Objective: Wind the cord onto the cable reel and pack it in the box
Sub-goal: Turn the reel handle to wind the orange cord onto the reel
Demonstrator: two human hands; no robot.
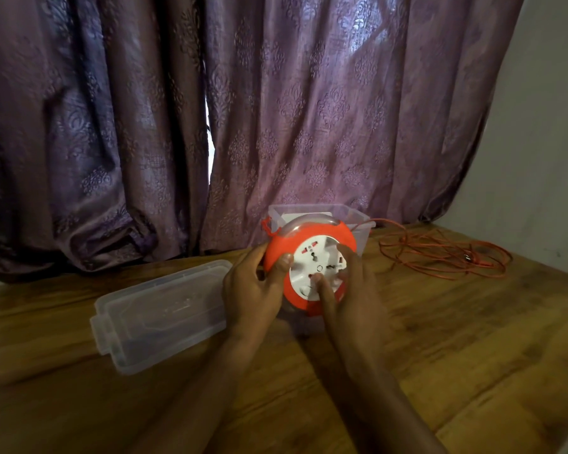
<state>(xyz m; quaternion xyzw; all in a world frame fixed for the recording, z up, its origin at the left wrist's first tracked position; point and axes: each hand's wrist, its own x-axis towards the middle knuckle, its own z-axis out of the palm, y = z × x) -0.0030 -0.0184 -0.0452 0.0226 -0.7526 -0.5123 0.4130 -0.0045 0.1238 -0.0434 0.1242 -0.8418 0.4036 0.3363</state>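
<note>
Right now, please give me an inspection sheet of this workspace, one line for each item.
Surface: wooden table, boards with visible grain.
Job's things: orange cable reel standing on edge with its white socket face toward the camera; clear box open behind it; clear lid lying to the left.
Clutter: nothing seen.
Hands: left hand grips the reel's rim; right hand rests fingers on the socket face.
Cables: orange cord mostly unwound, in loose loops on the table to the right.
Surroundings: purple patterned curtain behind; pale wall on the right.
</note>
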